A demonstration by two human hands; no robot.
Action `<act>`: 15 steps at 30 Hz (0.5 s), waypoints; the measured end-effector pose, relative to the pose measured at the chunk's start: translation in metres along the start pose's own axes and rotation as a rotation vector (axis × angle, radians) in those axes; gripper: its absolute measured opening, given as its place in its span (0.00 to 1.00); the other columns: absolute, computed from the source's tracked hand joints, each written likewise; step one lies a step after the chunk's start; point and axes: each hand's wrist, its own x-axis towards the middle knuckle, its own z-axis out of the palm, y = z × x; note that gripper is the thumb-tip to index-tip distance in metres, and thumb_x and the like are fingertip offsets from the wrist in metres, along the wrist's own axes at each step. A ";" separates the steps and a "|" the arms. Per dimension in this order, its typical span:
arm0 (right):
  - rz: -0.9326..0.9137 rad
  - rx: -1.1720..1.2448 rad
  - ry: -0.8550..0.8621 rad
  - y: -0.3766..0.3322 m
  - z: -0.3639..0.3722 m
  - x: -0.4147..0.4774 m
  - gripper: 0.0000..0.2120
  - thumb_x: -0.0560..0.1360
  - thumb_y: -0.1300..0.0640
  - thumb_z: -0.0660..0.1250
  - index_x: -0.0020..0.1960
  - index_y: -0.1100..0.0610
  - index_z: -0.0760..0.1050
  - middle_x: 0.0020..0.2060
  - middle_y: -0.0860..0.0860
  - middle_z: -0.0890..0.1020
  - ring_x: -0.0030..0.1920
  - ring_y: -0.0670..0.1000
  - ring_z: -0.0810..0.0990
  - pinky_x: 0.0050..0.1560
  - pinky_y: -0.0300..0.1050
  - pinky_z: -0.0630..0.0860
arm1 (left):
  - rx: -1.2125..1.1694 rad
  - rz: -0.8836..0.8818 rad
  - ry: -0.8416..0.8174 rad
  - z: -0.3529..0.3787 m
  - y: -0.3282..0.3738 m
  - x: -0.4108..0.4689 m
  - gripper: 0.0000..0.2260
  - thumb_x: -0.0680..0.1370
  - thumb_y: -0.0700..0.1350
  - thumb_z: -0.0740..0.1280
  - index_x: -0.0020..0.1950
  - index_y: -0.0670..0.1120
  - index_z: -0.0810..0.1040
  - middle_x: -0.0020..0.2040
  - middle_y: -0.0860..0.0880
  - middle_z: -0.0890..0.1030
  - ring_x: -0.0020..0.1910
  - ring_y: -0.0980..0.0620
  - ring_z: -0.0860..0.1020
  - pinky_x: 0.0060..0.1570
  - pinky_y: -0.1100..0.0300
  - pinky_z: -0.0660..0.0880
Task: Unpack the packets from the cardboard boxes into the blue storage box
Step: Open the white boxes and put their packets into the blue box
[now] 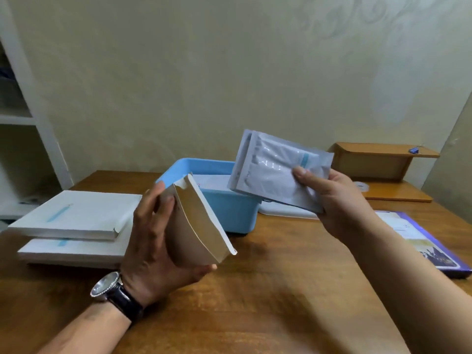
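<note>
Far on the left, a white shelf (18, 118) is standing by the wall. Next to it, two flat white boxes (74, 215) are lying on the brown wooden surface (281, 290), one on top of the other. Each is showing a light blue mark on its lid.

My left grip (150, 241) is holding an open cardboard box (196, 226) up in the air, just in front of that stack. My fingers are curling round its back and my thumb is pressing under its bottom edge. The box is tilting, and its brown inside is showing to me. A watch (107, 287) with a black strap is sitting on my left wrist.

Behind the cardboard box, the blue storage box (229, 210) is resting on the surface near the middle, with its top open. Something white is lying inside it, but I cannot tell what it is.

My right grip (337, 198) is pinching a small bunch of silver-grey packets (275, 169), thumb on top and fingers underneath. The packets are hanging in the air by the right end of the blue storage box. A flat white thing (283, 213) is lying on the surface below them, just beside the blue box.

Further back on the right, a wooden stand (375, 162) is sitting against the wall, with something small and blue (415, 149) on top. A booklet with a purple edge (421, 241) is lying flat beside my right arm.
</note>
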 end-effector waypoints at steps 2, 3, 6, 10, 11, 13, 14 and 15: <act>-0.031 -0.063 0.028 -0.005 0.031 0.027 0.10 0.80 0.61 0.75 0.60 0.63 0.84 0.54 0.58 0.90 0.55 0.57 0.90 0.59 0.52 0.86 | 0.001 -0.017 0.015 0.000 0.000 0.000 0.60 0.65 0.71 0.78 0.86 0.55 0.47 0.79 0.32 0.58 0.82 0.34 0.60 0.77 0.33 0.64; -0.038 -0.105 0.040 -0.008 0.047 0.041 0.10 0.80 0.61 0.75 0.59 0.63 0.85 0.53 0.58 0.90 0.52 0.57 0.90 0.56 0.50 0.87 | 0.002 -0.040 0.019 0.000 0.000 0.000 0.60 0.65 0.71 0.78 0.86 0.55 0.47 0.79 0.32 0.58 0.82 0.35 0.60 0.78 0.36 0.64; 0.005 -0.234 0.053 -0.009 0.096 0.077 0.12 0.78 0.60 0.77 0.59 0.63 0.84 0.51 0.58 0.90 0.44 0.54 0.90 0.50 0.50 0.88 | 0.007 -0.109 0.015 -0.004 0.001 -0.001 0.62 0.63 0.73 0.77 0.86 0.55 0.46 0.81 0.34 0.58 0.83 0.39 0.59 0.81 0.46 0.61; 0.221 -0.382 0.041 0.011 0.138 0.110 0.10 0.78 0.60 0.78 0.54 0.61 0.79 0.46 0.60 0.84 0.39 0.57 0.84 0.29 0.47 0.85 | 0.005 -0.173 0.007 -0.006 0.003 -0.002 0.63 0.61 0.75 0.76 0.86 0.56 0.46 0.83 0.40 0.57 0.84 0.43 0.58 0.82 0.55 0.58; 0.292 -0.418 0.041 0.018 0.144 0.114 0.09 0.78 0.61 0.77 0.53 0.61 0.78 0.43 0.59 0.83 0.37 0.56 0.83 0.24 0.44 0.83 | 0.003 -0.176 0.011 -0.006 0.004 -0.002 0.63 0.61 0.75 0.76 0.86 0.56 0.47 0.83 0.42 0.56 0.84 0.43 0.58 0.82 0.56 0.58; 0.380 -0.586 -0.002 0.029 0.150 0.118 0.09 0.80 0.59 0.75 0.56 0.61 0.78 0.44 0.59 0.82 0.41 0.58 0.85 0.34 0.47 0.87 | -0.004 -0.170 0.030 -0.004 0.004 -0.002 0.63 0.61 0.75 0.76 0.86 0.54 0.49 0.83 0.42 0.57 0.84 0.43 0.59 0.81 0.55 0.59; 0.376 -0.756 -0.033 0.033 0.149 0.120 0.11 0.82 0.55 0.73 0.60 0.61 0.79 0.49 0.59 0.83 0.49 0.59 0.86 0.49 0.48 0.87 | -0.001 -0.172 0.039 -0.004 0.003 -0.001 0.62 0.62 0.75 0.77 0.86 0.53 0.50 0.83 0.41 0.58 0.84 0.43 0.60 0.81 0.54 0.60; 0.362 -0.921 -0.048 0.033 0.150 0.120 0.15 0.83 0.52 0.70 0.64 0.61 0.79 0.56 0.59 0.83 0.58 0.59 0.85 0.60 0.48 0.82 | 0.007 -0.174 0.046 -0.004 0.003 -0.001 0.62 0.62 0.74 0.77 0.86 0.51 0.52 0.82 0.39 0.59 0.83 0.42 0.60 0.81 0.51 0.62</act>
